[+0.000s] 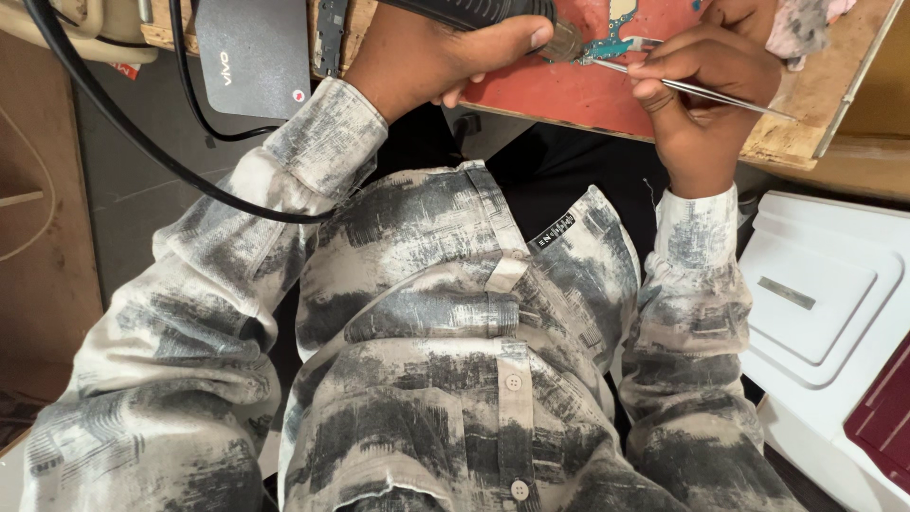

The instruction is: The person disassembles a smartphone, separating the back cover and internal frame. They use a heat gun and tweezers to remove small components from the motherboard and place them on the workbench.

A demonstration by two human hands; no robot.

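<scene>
My left hand (427,57) is wrapped in a fist around the black handle of a hot-air tool (474,11). Its long axis runs left to right along the far edge of the view, with the metal nozzle (566,41) pointing right toward the small teal circuit board (611,43). A thick black cable (142,142) trails from the far left, loops down and passes behind my left sleeve.

My right hand (701,90) pinches a pair of slim metal tweezers (701,90) between thumb and fingers. The tweezers lie nearly level, with a slight slope: tips to the left, just beside the board and nozzle, and the tail running out right and nearer to me.

The board rests on a red mat (569,95) laid on a wooden work board (806,104), whose near edge slants across just beyond my wrists and whose right corner ends close to the tweezers' tail. A grey rag (801,24) sits far right of my right hand. Left of the mat lies a dark grey flat box (251,57). To the near right, below the bench, is a white plastic lid (825,294), well apart from both hands.
</scene>
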